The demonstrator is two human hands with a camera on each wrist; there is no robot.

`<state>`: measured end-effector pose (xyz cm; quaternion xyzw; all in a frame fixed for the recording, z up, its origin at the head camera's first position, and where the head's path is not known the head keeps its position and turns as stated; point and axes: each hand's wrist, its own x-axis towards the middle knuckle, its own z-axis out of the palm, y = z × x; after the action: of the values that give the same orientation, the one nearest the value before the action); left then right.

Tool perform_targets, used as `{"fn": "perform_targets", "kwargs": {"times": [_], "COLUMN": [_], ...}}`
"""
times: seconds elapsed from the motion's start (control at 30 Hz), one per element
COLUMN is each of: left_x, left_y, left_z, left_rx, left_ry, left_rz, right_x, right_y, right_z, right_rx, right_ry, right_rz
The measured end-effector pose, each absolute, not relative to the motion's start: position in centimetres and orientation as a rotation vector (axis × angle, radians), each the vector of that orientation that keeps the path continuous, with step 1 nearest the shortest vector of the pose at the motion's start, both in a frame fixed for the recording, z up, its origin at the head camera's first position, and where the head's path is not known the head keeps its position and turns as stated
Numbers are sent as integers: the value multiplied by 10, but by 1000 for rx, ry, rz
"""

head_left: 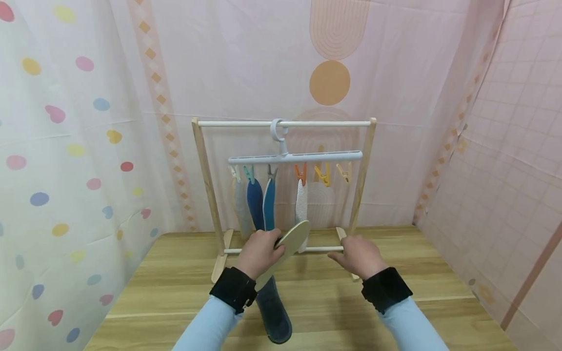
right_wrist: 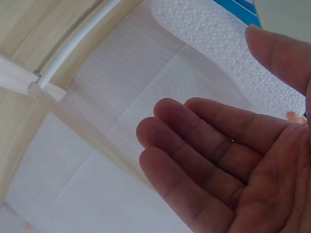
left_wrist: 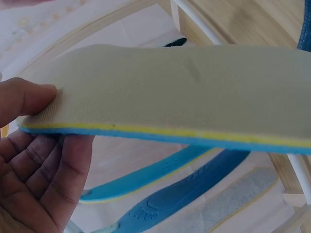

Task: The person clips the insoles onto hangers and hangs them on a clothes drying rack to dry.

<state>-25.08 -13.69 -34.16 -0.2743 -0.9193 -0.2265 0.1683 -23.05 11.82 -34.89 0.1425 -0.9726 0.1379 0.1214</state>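
My left hand pinches a beige insole near one end, thumb on top and fingers beneath. In the left wrist view the insole shows a yellow and blue layered edge. My right hand holds nothing; its fingers are loosely bent in the right wrist view, in front of the rack's right foot. Behind the hands, insoles hang from clips on a pale blue hanger: a grey one, a dark blue one, a bright blue one and a white bumpy one.
The hanger hooks over the top bar of a wooden rack on a wood-grain table. A yellow clip and a cream clip hang without insoles. A dark insole lies near the front. Patterned curtains surround the table.
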Motion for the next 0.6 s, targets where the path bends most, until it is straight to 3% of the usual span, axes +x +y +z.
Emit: {"fn": "perform_targets", "kwargs": {"times": [0.6], "left_x": [-256], "left_y": [-115], "left_z": [-336], "left_rx": [-737], "left_ry": [-2555], "left_rz": [-737], "right_x": [-241], "right_y": [119], "right_z": [-330], "right_rx": [381], "right_ry": [-2734], "right_rz": [417]}}
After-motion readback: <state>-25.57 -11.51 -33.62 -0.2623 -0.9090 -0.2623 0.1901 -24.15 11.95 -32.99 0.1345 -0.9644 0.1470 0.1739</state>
